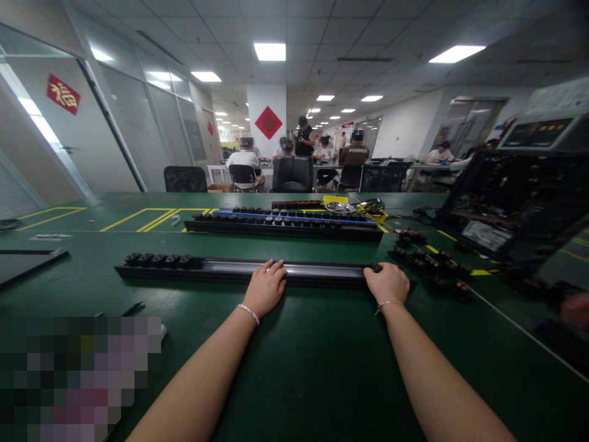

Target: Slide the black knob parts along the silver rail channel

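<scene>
A long black channel-shaped rail [317, 282] lies across the green table in front of me, with a shiny strip along its inside. Several small black round-topped parts [159, 260] sit in a row at its left end. My left hand [267, 286] lies over the rail's middle, its fingers bent across the near wall and the strip. At the right end, my right hand [389, 282] is closed around a small black part [377, 267] that mostly hides under the fingers. Whether that part touches the strip, I cannot tell.
Behind is a second rail [285, 229] filled with similar parts. Loose black parts [432, 261] lie to the right, near an opened black equipment case [497, 202]. A wire-mesh bowl [339, 208] stands at the back. Another person's hand [576, 308] shows at the right edge.
</scene>
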### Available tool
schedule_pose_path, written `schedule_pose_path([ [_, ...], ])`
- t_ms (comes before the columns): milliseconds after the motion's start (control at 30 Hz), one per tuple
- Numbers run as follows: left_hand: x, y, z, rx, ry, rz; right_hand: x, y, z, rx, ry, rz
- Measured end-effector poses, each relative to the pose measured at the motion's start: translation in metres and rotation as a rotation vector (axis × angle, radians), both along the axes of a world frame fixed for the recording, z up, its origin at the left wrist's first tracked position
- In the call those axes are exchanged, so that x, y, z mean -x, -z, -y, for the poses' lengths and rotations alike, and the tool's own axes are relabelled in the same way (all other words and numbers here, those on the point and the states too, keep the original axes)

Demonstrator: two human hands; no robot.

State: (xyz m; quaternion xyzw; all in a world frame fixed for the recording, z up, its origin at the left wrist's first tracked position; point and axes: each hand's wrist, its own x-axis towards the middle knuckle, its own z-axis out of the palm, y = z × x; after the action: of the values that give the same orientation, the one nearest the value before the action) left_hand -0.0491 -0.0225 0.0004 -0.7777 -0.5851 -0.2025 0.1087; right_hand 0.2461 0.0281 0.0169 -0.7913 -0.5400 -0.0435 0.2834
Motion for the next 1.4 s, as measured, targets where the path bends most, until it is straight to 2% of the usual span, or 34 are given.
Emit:
schedule_pose_path([
  [567, 0.001, 0.002, -0.002, -0.010, 0.006, -0.001, -0.010, 0.005, -0.001, -0.010, -0.062, -0.026],
  [900, 0.000, 0.000, 0.000, -0.006, -0.002, 0.011, -0.013, 0.015, -0.002, -0.118, -0.007, 0.019],
  [1400, -0.001, -0.001, 0.000, 0.005, -0.004, 0.009, -0.026, 0.019, -0.007, -0.123, 0.016, -0.005],
])
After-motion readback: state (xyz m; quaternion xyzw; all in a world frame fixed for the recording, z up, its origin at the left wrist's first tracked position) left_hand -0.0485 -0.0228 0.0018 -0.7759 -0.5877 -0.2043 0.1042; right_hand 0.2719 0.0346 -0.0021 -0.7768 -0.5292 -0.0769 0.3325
